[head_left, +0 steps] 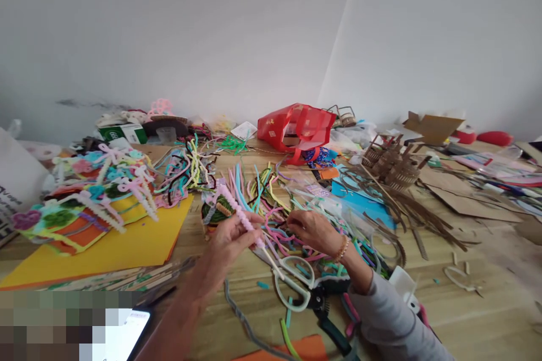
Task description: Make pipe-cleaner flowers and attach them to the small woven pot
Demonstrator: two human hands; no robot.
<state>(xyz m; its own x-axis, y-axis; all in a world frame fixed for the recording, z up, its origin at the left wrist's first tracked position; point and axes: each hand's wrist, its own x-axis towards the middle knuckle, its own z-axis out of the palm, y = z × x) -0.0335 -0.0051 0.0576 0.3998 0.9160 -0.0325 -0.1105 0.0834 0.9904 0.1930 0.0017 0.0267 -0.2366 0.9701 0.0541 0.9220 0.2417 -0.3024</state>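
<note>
While both hands work over a wooden table (486, 316), only one of them plainly holds anything. The left hand (231, 240) pinches a single pink coiled stem (240, 213) between thumb and fingertips. The stem slants up and away from the hand, and its bare white end runs down towards one pair of white-handled scissors (296, 285), which lies flat on the wood.

The right hand (313, 231), with one beaded bracelet (342, 248) at the wrist and a grey sleeve (389, 321) behind it, rests palm down just beside the left. Its fingers curl into a loose pile of pipe cleaners (271, 192), too many and too tangled to count. Whether they grip a strand I cannot tell.

To the left lies one yellow sheet (139, 245), bearing a heap of finished pipe-cleaner flowers (101, 186). One phone (125, 333) shows its lit screen at the near edge. One red bag (296, 127) lies at the far side. One blue sheet (359, 203) sits right of the pile, and beyond it stands a cluster of woven cardboard baskets (392, 166), perhaps three, since they overlap.
</note>
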